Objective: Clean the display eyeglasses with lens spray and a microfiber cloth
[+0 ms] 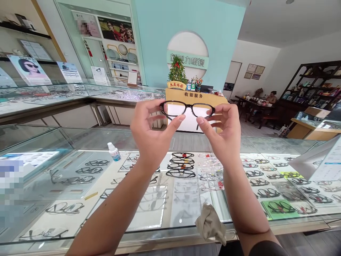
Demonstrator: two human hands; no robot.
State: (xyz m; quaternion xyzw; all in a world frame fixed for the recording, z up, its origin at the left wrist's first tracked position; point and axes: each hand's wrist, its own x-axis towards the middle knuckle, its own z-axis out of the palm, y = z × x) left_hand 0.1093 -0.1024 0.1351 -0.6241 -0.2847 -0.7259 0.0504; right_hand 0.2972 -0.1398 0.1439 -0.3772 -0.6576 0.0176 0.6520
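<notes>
A pair of black-framed eyeglasses (189, 106) is held up above the glass display case, lenses facing me. My left hand (150, 124) grips its left side, thumb beneath the left lens and fingers behind the frame. At the other end, my right hand (225, 129) pinches the right side, its thumb under the right lens. A crumpled grey-brown cloth (211, 224) lies on the near edge of the case, below the right forearm. On the glass top, left of my hands, stands a small white spray bottle (114, 152) with a blue label.
The glass display case (128, 233) holds rows of eyeglasses (181, 173). Folded cards (323, 160) stand at its right end. Beyond an aisle is a cashier counter (170, 93) with a plant (177, 73). Another person (271, 97) sits at a table far right.
</notes>
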